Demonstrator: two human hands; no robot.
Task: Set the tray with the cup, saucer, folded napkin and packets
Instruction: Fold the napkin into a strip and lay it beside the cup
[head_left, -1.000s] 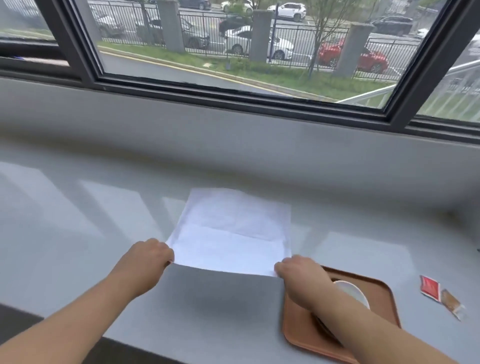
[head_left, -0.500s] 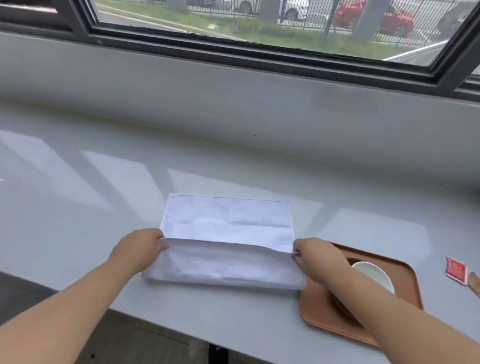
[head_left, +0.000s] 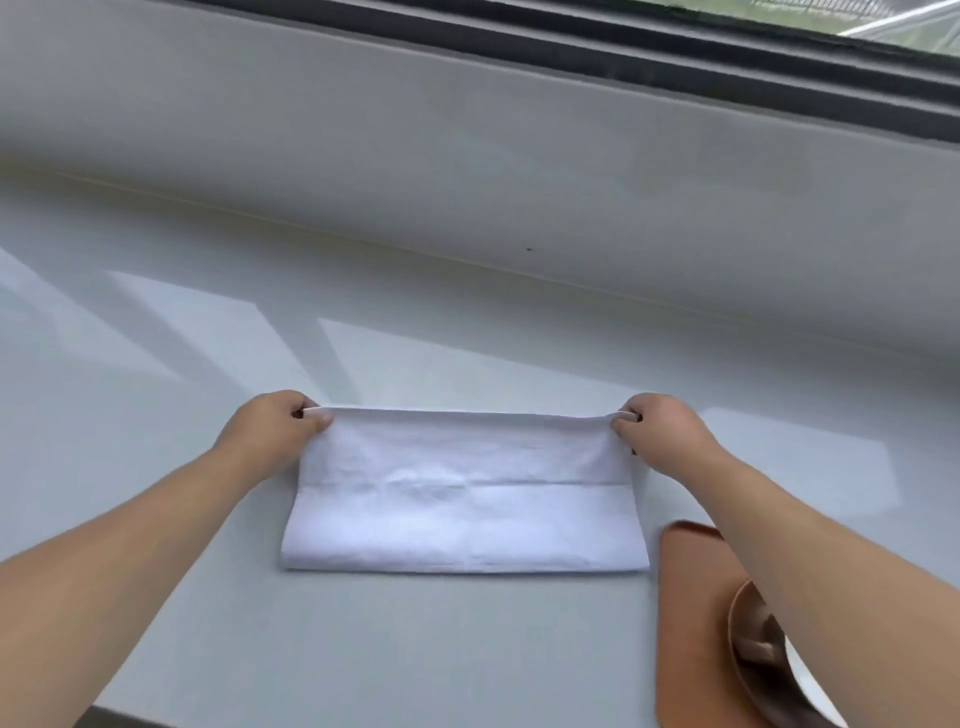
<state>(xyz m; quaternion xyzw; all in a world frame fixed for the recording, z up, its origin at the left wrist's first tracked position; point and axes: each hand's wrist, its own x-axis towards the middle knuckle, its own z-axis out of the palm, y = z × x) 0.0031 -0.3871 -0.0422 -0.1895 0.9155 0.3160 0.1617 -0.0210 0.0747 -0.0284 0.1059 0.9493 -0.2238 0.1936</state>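
A pale grey, glossy counter runs wide under a window, its surface carrying soft bright reflections of the panes. Behind it rises a plain grey sill wall, topped by a dark window frame; a sliver of green shows at the upper right corner. The white napkin lies flat on the counter near its front edge, folded over into a long band with a crease across its middle. The left hand pinches the napkin's far left corner between thumb and fingers; the right hand pinches the far right corner the same way. Just right of the napkin, apart from it, sits the brown tray, partly hidden by the right forearm, with a saucer and a cup on it.
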